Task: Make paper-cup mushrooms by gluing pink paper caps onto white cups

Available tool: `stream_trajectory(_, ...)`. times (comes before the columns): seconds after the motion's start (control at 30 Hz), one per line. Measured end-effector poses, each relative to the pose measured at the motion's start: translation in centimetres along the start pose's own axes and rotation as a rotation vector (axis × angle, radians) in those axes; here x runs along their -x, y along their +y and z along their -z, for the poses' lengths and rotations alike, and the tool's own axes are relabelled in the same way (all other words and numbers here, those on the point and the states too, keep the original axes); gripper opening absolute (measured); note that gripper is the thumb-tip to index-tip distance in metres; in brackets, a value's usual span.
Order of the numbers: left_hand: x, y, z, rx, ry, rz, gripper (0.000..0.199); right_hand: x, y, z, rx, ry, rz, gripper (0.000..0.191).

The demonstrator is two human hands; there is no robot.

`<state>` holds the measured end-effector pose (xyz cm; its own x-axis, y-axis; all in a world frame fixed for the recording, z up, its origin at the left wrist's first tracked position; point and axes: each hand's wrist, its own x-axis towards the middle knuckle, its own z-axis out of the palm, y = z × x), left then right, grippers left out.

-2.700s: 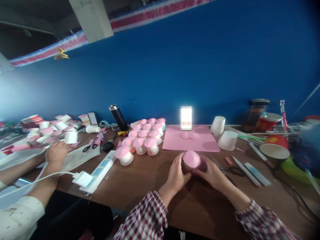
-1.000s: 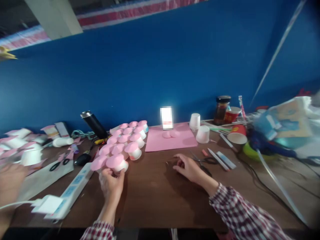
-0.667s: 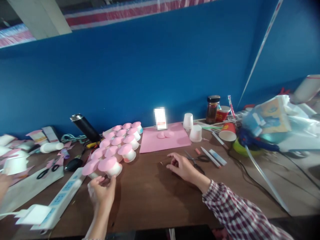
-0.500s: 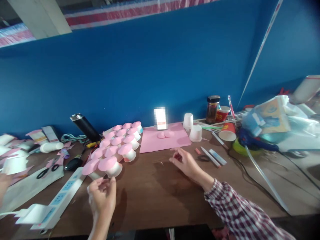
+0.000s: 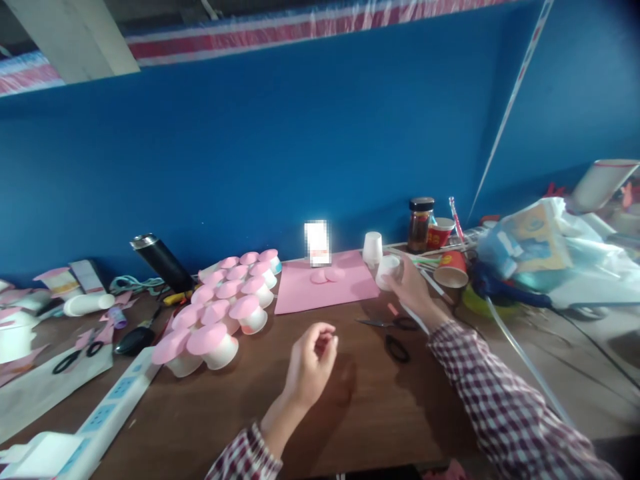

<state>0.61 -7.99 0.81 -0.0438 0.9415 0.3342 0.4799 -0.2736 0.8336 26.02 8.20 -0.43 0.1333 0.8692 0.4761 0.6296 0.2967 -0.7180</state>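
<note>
My right hand (image 5: 414,288) curls its fingers round a small white paper cup (image 5: 387,272), which stands upside down by the right edge of a pink sheet (image 5: 300,297). Another white cup (image 5: 373,248) stands just behind it. Over the bare front of the table, my left hand (image 5: 311,363) is loosely curved with thumb and fingers apart, and no object shows in it. Two pink paper discs (image 5: 327,275) lie on the sheet. Left of it are rows of white cups topped with pink discs (image 5: 213,338). Black-handled scissors (image 5: 397,347) lie near my right forearm.
A power strip (image 5: 107,407), a computer mouse (image 5: 135,340) and a black flask (image 5: 163,263) are on the left. On the right are a brown jar (image 5: 421,225), red cups (image 5: 451,269) and a plastic bag (image 5: 530,233). A blue partition (image 5: 300,133) rises behind.
My left hand has moved right, away from the disc-topped cups. My right hand has reached forward and right to the white cup, leaving the scissors in plain sight.
</note>
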Motion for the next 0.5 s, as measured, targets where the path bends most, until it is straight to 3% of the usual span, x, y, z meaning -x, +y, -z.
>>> stream_trajectory(0.07,-1.8,0.5,-2.0,0.098,-0.111,-0.011,0.017,-0.1,0.6,-0.4,-0.098,-0.026,-0.018,0.061)
stream_trajectory(0.13,-4.0,0.7,-4.0,0.232,-0.149,0.064,0.015,-0.3,0.9,-0.4,-0.154,-0.004,-0.04,0.06)
stream_trajectory(0.2,-6.4,0.9,-6.0,0.481,-0.125,0.288,0.017,-0.3,0.8,0.0,-0.226,0.028,-0.082,0.061)
stream_trajectory(0.23,-7.6,1.0,-6.9,0.521,-0.118,0.337,0.02,-0.2,0.7,0.3,-0.266,0.035,-0.103,0.06)
stream_trajectory(0.37,-11.1,2.0,-10.3,0.654,-0.144,0.445,0.03,0.4,-0.5,1.7,-0.527,-0.001,-0.195,0.055)
stream_trajectory(0.5,-12.5,3.0,-12.6,0.785,-0.165,0.48,0.036,0.8,-1.9,2.4,-0.765,-0.036,-0.288,0.058)
